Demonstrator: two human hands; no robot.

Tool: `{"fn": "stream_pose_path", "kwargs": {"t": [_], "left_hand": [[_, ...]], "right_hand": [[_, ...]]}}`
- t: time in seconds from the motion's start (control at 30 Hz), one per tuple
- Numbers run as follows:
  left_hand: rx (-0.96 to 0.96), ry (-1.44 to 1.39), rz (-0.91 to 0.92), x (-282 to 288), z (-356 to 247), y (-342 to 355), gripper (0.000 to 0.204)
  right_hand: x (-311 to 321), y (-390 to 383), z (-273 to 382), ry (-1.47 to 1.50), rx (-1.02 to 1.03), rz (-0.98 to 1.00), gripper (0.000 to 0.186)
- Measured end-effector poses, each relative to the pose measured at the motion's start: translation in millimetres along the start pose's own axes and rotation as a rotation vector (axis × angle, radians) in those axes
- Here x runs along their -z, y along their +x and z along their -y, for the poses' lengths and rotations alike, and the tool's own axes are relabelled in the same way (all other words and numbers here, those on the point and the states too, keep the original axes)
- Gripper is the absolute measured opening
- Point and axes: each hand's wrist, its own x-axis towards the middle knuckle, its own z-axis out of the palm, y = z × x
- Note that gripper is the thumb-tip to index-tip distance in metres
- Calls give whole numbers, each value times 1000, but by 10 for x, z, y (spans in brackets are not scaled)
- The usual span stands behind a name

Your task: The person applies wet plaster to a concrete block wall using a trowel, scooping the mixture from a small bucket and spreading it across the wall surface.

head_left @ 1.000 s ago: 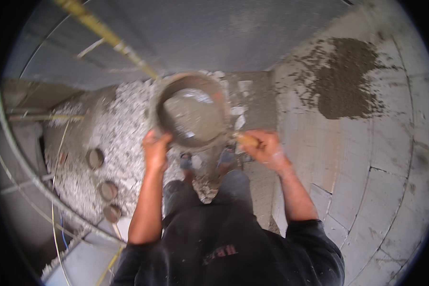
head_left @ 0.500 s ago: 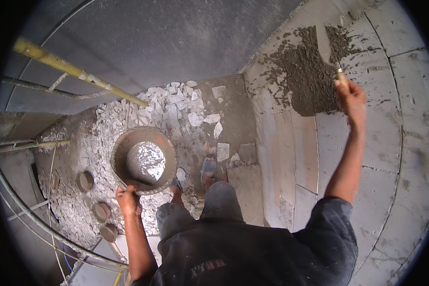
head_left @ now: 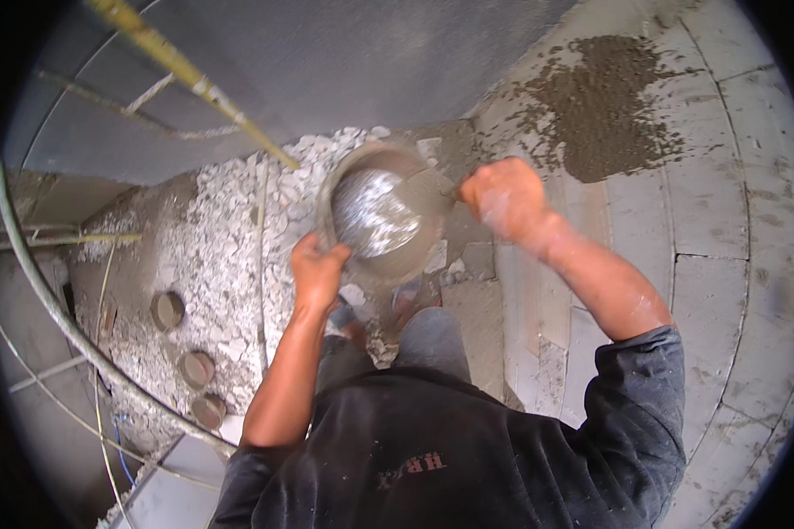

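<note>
My left hand (head_left: pixel 318 273) grips the near left rim of a round bucket (head_left: pixel 408 264), which hangs tilted above the rubble. Wet grey mortar (head_left: pixel 370 212) shines inside it. In my right hand (head_left: pixel 508 203) is a trowel (head_left: pixel 427 191); its flat blade reaches over the bucket's right side. The handle is hidden in my closed fist, and motion blurs the blade and bucket slightly. A rough patch of wet mortar (head_left: pixel 604 110) clings to the block wall (head_left: pixel 710 212) on the right, beyond my right hand.
Broken white rubble (head_left: pixel 225 256) covers the floor on the left. A yellow scaffold pole (head_left: pixel 194 79) slants across the upper left, with a curved pipe (head_left: pixel 48 295) below. Several small round containers (head_left: pixel 168 310) stand at lower left. A dark grey wall (head_left: pixel 344 62) rises ahead.
My right hand has brought the trowel from the wall down and left to the bucket. My left hand has raised the bucket and moved it to the right. The mortar patch looks flatter.
</note>
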Motion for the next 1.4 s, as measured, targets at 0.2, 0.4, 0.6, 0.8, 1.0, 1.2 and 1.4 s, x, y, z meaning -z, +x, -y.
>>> {"fn": "stream_pose_path", "kwargs": {"t": [0.2,0.4,0.6,0.8,1.0,1.2,1.4], "left_hand": [[-24,-42,80,139,-268,20,18],[86,-176,-48,531,-83,224,20],[92,-335,-207,970,373,227,19],[143,-315,-296,1109,607,133,23],[302,-265,-403,1082,886,33,24],[382,-67,-228,779,878,35,22],[62,75,60,260,707,119,23]], "right_hand": [[-981,-177,481,606,-172,86,21],[-1102,-321,1158,1059,-299,-269,29],[-1715,-242,1138,1371,-243,-316,39],[-3026,-611,241,1939,-429,-188,30],[-2580,-2549,-1402,1204,-1360,-549,33],[-542,-2585,-703,834,-973,-534,25],[-307,-1150,436,46,-483,-99,15]]}}
